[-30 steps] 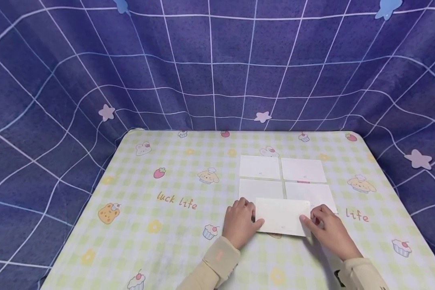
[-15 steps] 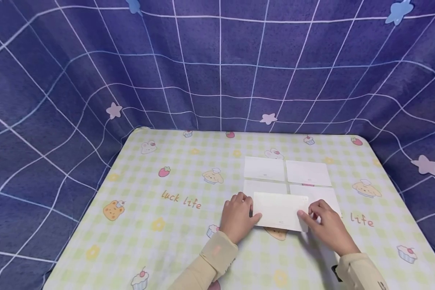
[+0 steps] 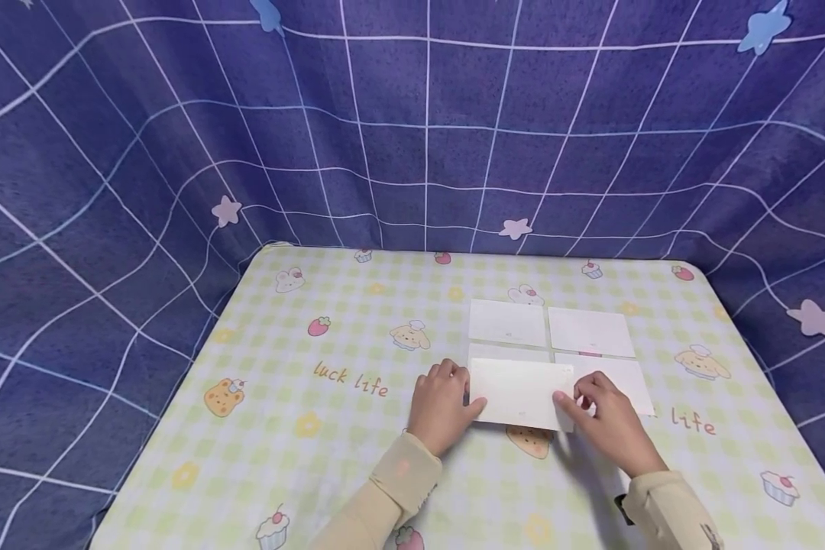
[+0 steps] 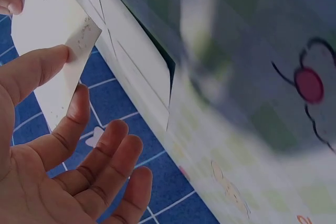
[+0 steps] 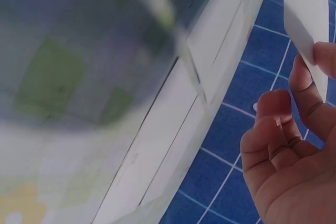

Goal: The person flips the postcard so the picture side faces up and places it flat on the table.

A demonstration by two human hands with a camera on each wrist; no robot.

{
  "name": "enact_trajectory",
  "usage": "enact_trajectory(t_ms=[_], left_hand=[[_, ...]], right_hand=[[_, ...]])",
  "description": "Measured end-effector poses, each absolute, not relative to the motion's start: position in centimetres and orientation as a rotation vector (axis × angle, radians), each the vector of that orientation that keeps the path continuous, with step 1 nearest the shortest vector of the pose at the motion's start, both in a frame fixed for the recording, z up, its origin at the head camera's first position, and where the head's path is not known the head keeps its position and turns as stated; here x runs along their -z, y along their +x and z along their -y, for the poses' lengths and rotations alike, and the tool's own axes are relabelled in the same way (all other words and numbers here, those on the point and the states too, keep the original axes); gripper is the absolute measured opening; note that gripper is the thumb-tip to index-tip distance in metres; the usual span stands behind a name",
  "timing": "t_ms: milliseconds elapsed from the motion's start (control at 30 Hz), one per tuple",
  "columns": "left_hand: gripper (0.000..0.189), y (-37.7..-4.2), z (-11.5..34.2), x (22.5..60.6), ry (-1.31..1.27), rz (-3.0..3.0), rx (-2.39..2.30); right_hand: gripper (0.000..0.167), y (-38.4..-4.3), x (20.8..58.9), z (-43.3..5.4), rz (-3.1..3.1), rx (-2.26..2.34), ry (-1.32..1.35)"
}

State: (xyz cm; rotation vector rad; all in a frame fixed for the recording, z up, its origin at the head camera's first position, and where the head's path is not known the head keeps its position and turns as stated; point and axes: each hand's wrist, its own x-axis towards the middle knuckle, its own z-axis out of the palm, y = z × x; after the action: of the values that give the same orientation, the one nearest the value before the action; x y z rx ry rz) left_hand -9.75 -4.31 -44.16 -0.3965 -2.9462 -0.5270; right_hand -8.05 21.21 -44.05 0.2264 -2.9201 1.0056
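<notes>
A white rectangular card (image 3: 521, 391), with small faint print near its edges, is held up off the table between both hands. My left hand (image 3: 440, 405) pinches its left edge, thumb on the near face and index finger behind, as the left wrist view shows of the card (image 4: 52, 30). At the opposite edge my right hand (image 3: 608, 420) pinches it between thumb and index finger; the other fingers are curled in the right wrist view. Behind it lie white cards in two rows: back left (image 3: 507, 322), back right (image 3: 591, 331), front right (image 3: 612, 382), and front left (image 3: 509, 352), mostly covered.
The table is spread with a green-and-white checked cloth (image 3: 357, 458) printed with cupcakes, strawberries and animal faces. A dark blue curtain (image 3: 385, 153) with white grid lines and stars hangs along the back and sides. A small dark object (image 3: 624, 509) shows by the right cuff.
Both hands have moved the held card slightly away from me and to the left, so it covers more of the front left card. The head view has shifted a little.
</notes>
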Motion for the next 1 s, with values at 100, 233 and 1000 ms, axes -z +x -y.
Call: enact_trajectory(t_ms=[100,233,1000], left_hand=[[0.035,-9.8,4.8,44.0,-0.387,2.936,0.518],[0.034,-9.9,5.4,43.9,-0.376,2.933,0.528],[0.033,-10.2,7.0,43.4,-0.333,2.895,0.526]], right_hand=[[0.033,-8.3,44.0,-20.6,2.909,-1.022,0.237],[0.034,-8.6,44.0,-20.0,2.909,-1.024,0.243],[0.032,-9.2,43.6,-18.1,2.877,-1.045,0.266]])
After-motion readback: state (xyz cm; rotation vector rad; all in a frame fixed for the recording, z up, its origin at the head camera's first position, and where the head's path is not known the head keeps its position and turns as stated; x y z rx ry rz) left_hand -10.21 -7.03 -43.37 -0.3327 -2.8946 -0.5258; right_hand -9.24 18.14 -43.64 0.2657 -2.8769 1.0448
